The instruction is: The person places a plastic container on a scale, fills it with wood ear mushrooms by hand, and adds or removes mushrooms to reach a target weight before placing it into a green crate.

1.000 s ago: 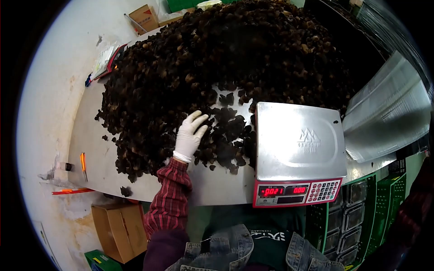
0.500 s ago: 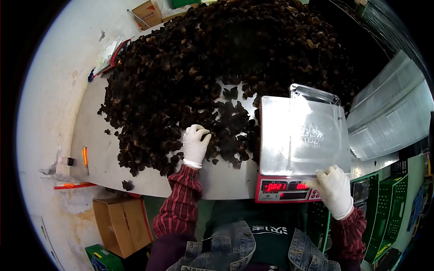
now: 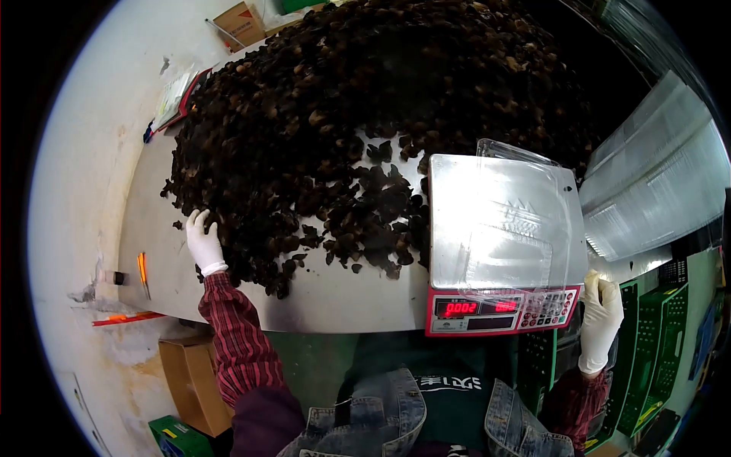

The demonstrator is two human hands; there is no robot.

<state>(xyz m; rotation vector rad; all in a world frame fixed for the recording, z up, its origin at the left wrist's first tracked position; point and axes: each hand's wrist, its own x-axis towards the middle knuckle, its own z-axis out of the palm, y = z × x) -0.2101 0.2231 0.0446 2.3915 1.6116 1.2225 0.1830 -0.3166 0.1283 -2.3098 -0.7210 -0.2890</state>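
A large heap of dark dried wood ear mushrooms (image 3: 304, 145) covers much of the metal table. My left hand (image 3: 204, 242), in a white glove, is at the heap's left edge with fingers apart, and nothing shows in it. On the red digital scale (image 3: 449, 251) lies a clear plastic tray (image 3: 510, 244), partly over the keypad; the display reads about 0.002. My right hand (image 3: 601, 320), also gloved, is beside the scale's right front corner. Its fingers are curled together; I cannot make out whether anything is between them.
Clear plastic sheets or lids (image 3: 655, 175) stand stacked right of the scale. Green crates (image 3: 647, 358) are below the table at the right. A cardboard box (image 3: 194, 381) stands below at the left. An orange-handled tool (image 3: 142, 270) and a red clipboard (image 3: 183, 103) lie along the table's left side.
My left hand has moved left along the heap to its edge. My right hand has come off the tray to the scale's right side. The reading went from about -0.021 to 0.002.
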